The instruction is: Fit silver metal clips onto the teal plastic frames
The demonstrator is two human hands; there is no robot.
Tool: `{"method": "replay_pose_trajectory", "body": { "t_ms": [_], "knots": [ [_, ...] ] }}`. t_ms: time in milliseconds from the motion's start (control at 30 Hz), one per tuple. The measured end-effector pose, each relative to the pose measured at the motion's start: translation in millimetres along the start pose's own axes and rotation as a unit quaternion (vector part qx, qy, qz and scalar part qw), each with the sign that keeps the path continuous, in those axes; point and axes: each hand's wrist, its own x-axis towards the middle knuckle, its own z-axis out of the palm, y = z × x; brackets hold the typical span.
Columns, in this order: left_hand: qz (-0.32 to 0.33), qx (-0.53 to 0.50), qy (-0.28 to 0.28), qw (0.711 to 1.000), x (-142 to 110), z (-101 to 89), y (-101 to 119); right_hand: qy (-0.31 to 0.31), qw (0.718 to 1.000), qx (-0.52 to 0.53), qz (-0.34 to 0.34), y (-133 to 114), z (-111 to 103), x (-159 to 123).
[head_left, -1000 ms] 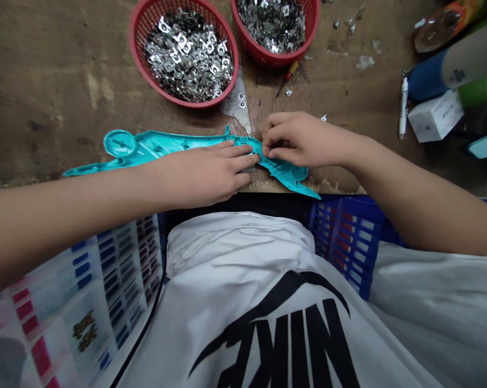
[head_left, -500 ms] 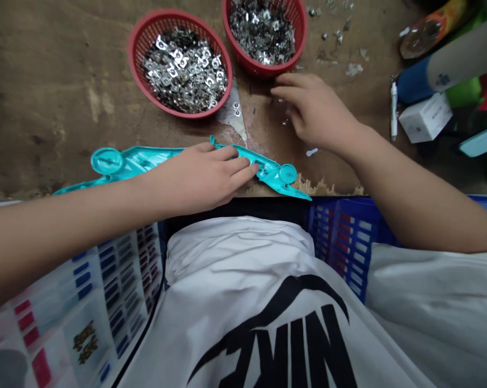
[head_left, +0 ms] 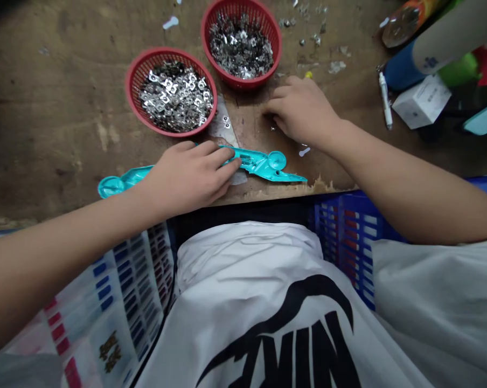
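A long turquoise plastic part (head_left: 263, 163) with a round disc near each end lies along the table's front edge. My left hand (head_left: 190, 175) lies across its middle, fingers bent over the far side and holding it down; the hand and forearm hide part of it. To the right, my right hand (head_left: 298, 110) is low over the tabletop with its fingers curled inward. A tiny shiny piece (head_left: 273, 129) shows just below those fingertips. Whatever the fingers pinch, if anything, is hidden.
Two red baskets (head_left: 131, 102) (head_left: 278, 51) of small metal clips stand beyond my hands. A white key-shaped piece (head_left: 304, 152) lies right of the turquoise part. At the right are a pen (head_left: 385, 101), a white box (head_left: 422, 101) and a bottle (head_left: 401, 27). A blue crate (head_left: 362, 242) stands below the edge.
The camera view has shifted and turned slightly. My right hand's fingers are curled closer together, still near the same spot. My left hand stays on the turquoise part.
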Motion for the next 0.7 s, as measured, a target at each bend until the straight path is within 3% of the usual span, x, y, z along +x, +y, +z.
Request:
{"method": "replay_pose_trajectory", "body": {
  "t_ms": [100,267,367,467,700],
  "knots": [
    [0.012,-0.017,0.023,1.0,2,2.3,-8,-0.007,1.0,-0.019,0.01,0,-11,-3],
    [0.007,-0.044,0.019,0.999,2,8.2,-13,-0.047,0.991,-0.074,0.105,13,-36,-11],
    [0.0,-0.046,0.016,0.999,0,9.1,-12,-0.084,0.988,-0.057,0.118,34,-31,-11],
    [-0.005,-0.043,0.017,0.999,0,6.4,-12,-0.065,0.994,-0.022,0.083,45,-23,-9],
    [-0.017,-0.046,-0.011,0.999,1,-5.3,-12,-0.137,0.986,-0.045,0.08,17,-30,-13]
  ]
}}
